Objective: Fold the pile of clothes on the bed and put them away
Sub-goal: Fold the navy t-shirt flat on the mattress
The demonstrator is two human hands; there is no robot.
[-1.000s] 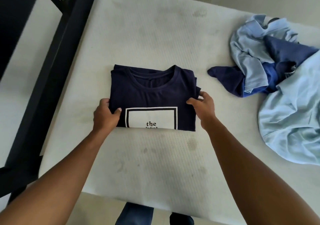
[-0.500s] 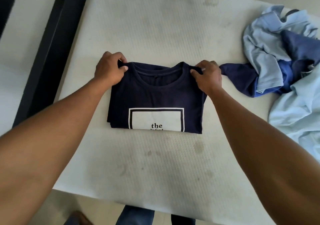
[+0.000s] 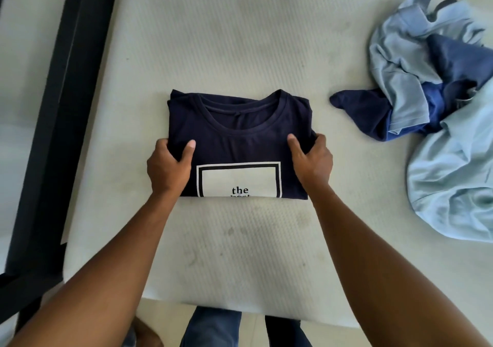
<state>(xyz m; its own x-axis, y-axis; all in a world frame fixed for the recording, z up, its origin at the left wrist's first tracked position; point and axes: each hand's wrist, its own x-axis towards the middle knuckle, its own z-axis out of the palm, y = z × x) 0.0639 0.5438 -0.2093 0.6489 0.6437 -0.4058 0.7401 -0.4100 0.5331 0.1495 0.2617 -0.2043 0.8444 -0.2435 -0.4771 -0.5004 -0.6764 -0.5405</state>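
A folded navy T-shirt (image 3: 240,133) with a white printed box reading "the" lies flat in the middle of the white mattress (image 3: 240,39), collar away from me. My left hand (image 3: 168,166) grips its left edge, thumb on top and fingers curled under the fabric. My right hand (image 3: 312,162) grips the right edge the same way. A loose pile of clothes (image 3: 432,79) in light blue, mid blue and navy lies crumpled at the right side of the bed.
A black bed frame (image 3: 66,106) runs along the mattress's left side, with pale floor beyond it. The mattress's near edge is just in front of my legs (image 3: 213,328). Bare mattress lies behind and in front of the folded shirt.
Both hands have come down from the shirt's shoulders near the collar to its side edges at mid height, and now grip those edges.
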